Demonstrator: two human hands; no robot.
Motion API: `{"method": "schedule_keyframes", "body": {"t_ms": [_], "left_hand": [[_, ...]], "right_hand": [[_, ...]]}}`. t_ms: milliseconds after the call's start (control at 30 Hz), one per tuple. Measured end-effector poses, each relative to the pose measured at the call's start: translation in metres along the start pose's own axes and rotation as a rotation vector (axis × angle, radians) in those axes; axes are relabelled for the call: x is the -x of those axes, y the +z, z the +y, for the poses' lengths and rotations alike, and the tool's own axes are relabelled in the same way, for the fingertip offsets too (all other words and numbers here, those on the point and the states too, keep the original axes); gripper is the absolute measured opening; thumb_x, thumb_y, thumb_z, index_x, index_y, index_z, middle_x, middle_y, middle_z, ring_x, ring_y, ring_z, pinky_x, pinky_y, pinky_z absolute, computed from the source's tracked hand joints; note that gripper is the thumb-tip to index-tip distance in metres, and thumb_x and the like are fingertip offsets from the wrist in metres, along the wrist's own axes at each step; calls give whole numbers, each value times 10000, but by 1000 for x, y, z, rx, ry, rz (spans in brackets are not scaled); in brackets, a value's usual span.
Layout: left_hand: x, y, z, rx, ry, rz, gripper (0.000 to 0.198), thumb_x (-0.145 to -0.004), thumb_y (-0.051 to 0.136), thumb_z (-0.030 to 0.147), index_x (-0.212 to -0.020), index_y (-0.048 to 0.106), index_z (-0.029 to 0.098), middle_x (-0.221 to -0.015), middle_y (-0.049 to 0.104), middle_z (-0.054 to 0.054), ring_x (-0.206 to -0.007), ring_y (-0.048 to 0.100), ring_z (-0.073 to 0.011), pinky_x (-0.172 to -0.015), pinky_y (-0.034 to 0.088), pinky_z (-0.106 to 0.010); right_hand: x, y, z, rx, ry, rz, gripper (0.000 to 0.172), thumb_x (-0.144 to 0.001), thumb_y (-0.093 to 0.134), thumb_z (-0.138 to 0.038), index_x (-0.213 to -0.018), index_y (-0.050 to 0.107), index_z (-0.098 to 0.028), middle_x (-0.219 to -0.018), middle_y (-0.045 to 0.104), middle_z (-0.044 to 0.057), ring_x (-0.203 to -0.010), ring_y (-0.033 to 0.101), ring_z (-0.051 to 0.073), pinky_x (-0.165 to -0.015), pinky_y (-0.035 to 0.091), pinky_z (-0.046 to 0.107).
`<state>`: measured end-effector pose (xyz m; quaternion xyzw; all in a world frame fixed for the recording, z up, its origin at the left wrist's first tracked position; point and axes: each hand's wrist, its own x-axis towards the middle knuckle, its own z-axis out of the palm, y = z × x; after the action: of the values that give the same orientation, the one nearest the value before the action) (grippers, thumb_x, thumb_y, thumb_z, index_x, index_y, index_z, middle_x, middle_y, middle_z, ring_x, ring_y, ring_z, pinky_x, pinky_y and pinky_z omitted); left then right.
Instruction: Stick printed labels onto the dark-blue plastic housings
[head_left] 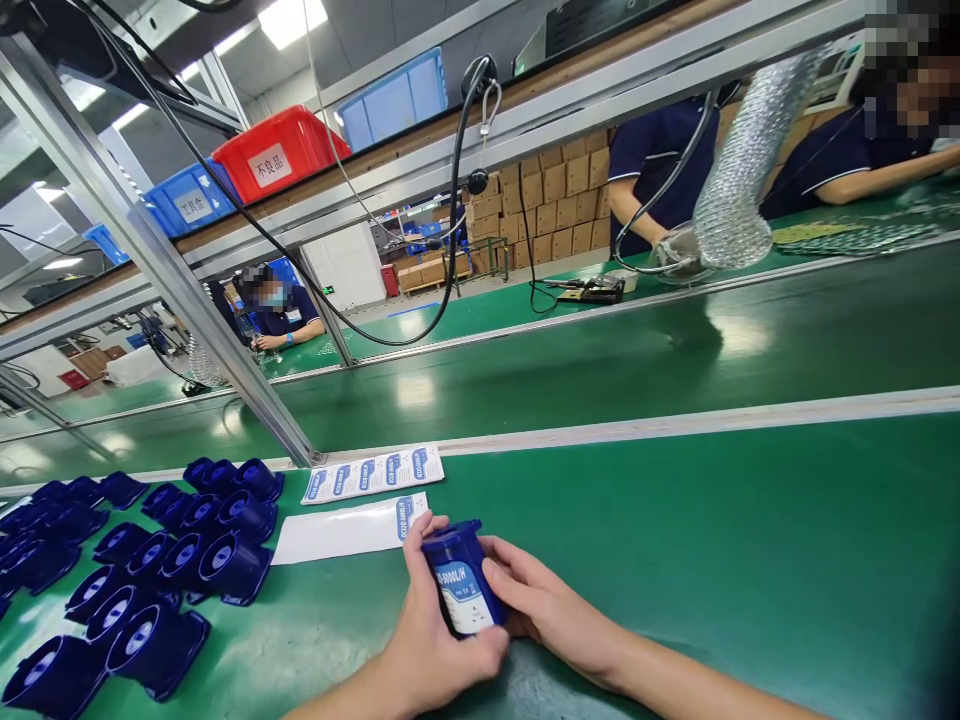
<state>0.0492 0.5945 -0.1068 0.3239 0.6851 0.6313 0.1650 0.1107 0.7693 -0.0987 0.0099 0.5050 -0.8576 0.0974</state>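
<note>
A blue plastic housing [455, 548] with a blue-and-white label [466, 597] reading "5000L/H" is held between my two hands, low in the middle of the head view. Around its left side and bottom, the fingers and thumb of my left hand [439, 625] are closed. From the right, my right hand [536, 600] grips it, its thumb resting by the label's edge. Just behind my left hand lies a mostly bare white label strip [337, 535], a single label showing at its right end. Farther back is a fuller label sheet [373, 475].
Several similar blue housings [236, 568] stand in rows on the green bench [712, 560] at left. A metal post [225, 340] rises behind them. Across a green conveyor [600, 370], several people work near a silver duct [739, 200]. Red [277, 155] and blue bins sit on the shelf above.
</note>
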Motion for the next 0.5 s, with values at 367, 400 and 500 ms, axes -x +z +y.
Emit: {"method": "schedule_keyframes", "body": {"t_ms": [367, 400, 500], "left_hand": [[-10, -17, -2, 6, 5, -53, 1299, -736, 706, 887, -1649, 164, 139, -1243, 666, -193, -1102, 648, -350, -1029, 496, -536], [-12, -20, -3, -43, 28, -105, 1261, -763, 669, 893, -1649, 206, 125, -1195, 682, -181, -1072, 653, -341, -1010, 507, -529], [-19, -39, 3, -312, 73, -130, 1117, -795, 774, 690, -1650, 289, 161, -1196, 694, -158, -1034, 654, -315, -949, 547, -489]], "right_hand": [[3, -29, 21, 1246, -717, 267, 1046, -770, 883, -305, -1614, 268, -354, -1700, 265, 154, -1525, 348, 450, -1160, 465, 616], [0, -36, 20, 1341, -833, 294, 853, -865, 804, -309, -1578, 338, -363, -1652, 354, 143, -1499, 386, 438, -1146, 468, 626], [-15, -57, 10, 1449, -1012, 453, 558, -963, 679, -418, -1464, 473, -286, -1398, 573, 177, -1325, 531, 459, -1031, 511, 664]]}}
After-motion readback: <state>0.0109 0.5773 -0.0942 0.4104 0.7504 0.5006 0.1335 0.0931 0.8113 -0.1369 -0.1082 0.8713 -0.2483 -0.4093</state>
